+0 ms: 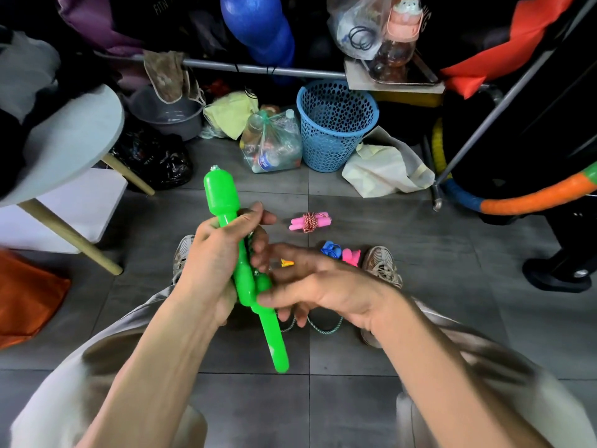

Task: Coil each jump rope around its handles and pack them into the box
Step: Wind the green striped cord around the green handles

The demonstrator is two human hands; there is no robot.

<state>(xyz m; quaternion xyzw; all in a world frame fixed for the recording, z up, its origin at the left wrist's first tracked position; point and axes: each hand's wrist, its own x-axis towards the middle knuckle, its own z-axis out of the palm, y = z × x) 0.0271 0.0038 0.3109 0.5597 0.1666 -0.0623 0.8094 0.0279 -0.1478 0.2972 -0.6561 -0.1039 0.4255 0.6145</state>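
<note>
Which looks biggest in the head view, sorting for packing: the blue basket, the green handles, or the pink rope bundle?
1. Blue basket, though it sits farther off.
2. Green handles, held close to the camera in the left hand, so their size is exaggerated; rank against the basket is unsure.
3. Pink rope bundle, clearly smallest.

Glossy plastic green handles (246,286) (smooth), matt grey floor tiles (420,253).

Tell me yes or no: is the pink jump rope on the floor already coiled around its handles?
Yes, the pink jump rope lies on the floor tiles with its cord wound tightly around the middle of its two handles.
</note>
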